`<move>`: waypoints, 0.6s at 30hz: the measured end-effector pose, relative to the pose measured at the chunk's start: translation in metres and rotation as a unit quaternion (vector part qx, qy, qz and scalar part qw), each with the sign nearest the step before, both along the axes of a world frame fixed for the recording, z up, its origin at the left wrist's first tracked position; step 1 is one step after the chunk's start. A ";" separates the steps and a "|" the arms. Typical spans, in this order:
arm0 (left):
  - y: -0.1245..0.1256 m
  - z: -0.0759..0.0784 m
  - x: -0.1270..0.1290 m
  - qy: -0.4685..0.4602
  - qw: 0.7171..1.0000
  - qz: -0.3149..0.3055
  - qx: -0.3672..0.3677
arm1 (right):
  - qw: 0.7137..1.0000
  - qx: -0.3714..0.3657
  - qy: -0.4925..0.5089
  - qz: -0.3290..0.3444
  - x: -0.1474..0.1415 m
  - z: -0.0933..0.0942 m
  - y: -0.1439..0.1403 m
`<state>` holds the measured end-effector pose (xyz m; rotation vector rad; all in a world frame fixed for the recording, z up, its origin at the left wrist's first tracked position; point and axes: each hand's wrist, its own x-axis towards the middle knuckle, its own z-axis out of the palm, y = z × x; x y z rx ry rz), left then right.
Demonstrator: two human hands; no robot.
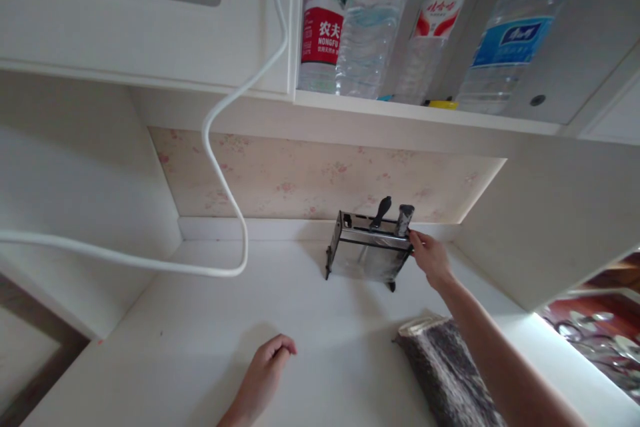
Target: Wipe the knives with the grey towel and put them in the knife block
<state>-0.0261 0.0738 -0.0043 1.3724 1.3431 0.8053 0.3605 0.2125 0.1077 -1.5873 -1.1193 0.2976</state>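
Right hand (pixel 431 257) grips the knife rack's (pixel 367 250) right edge at the counter's (pixel 320 320) back; left hand (pixel 265 367) rests loosely curled, holding nothing (two handles sit in the rack, none drawn).

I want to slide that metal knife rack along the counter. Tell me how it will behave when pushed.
The metal knife rack looks like thin sheet metal on small feet, so it is probably light and may skid on the smooth white counter. It is tall and narrow with two handles sticking up, so a high push where the right hand touches could tip it.
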 end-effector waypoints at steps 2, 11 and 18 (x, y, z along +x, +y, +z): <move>0.002 0.015 0.004 0.013 1.000 0.004 0.014 | 1.000 -0.009 -0.007 0.023 -0.014 -0.003 -0.005; 0.053 0.157 0.034 0.059 0.949 0.030 0.307 | 0.991 -0.017 -0.012 0.134 -0.085 -0.003 -0.021; 0.122 0.190 0.067 0.181 0.918 0.034 0.350 | 0.981 -0.018 0.029 0.192 -0.122 -0.001 -0.038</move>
